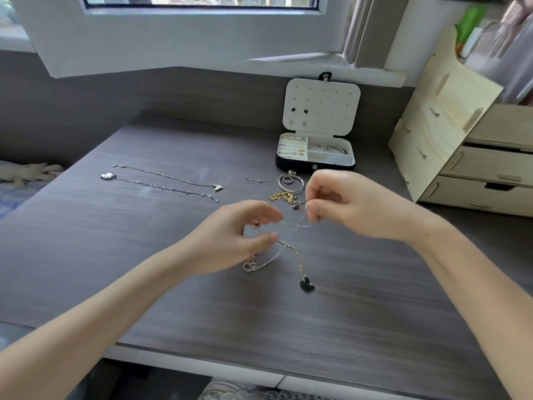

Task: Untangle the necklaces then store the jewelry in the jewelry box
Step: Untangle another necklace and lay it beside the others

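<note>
Between hands (235, 236) (350, 204), tangled necklaces (291, 251)

Single head-worn wide-angle view, looking forward and down over the surface (360, 327), close above both hands (230, 235), window wall beyond them.

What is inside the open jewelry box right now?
The jewelry box holds small gold and silver pieces in its left slots and a silver beaded bracelet in the right compartment. Earrings sit on the raised lid. The front wall hides the nearest floor.
</note>
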The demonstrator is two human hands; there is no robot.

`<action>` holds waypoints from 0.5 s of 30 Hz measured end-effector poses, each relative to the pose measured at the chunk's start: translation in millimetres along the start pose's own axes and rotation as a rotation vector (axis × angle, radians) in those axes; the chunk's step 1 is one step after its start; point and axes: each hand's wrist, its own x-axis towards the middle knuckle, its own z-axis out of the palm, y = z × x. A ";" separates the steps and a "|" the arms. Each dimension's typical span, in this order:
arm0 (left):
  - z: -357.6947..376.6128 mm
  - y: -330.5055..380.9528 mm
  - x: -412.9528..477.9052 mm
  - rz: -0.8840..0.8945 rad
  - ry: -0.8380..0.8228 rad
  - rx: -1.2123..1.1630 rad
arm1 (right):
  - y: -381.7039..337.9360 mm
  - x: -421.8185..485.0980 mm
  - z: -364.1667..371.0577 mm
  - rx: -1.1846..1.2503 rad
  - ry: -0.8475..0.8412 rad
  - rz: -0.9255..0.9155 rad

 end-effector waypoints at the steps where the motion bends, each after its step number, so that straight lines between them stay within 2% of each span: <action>1: -0.1 7.3 2.6 -0.041 -0.057 -0.159 | -8.7 -1.6 -3.2 0.058 0.011 -0.028; 4: 0.2 23.3 8.3 -0.094 -0.199 -0.616 | -31.0 0.4 -6.6 0.232 0.070 -0.114; 7: -7.4 25.9 5.0 -0.105 -0.177 -0.829 | -43.9 10.3 -3.6 0.400 0.176 -0.138; 12: -48.9 -7.4 -19.7 -0.208 0.068 -0.765 | -51.8 37.5 7.4 0.523 0.349 -0.092; 15: -88.8 -34.9 -40.4 -0.314 0.139 -0.525 | -52.3 57.8 26.5 0.445 0.364 -0.049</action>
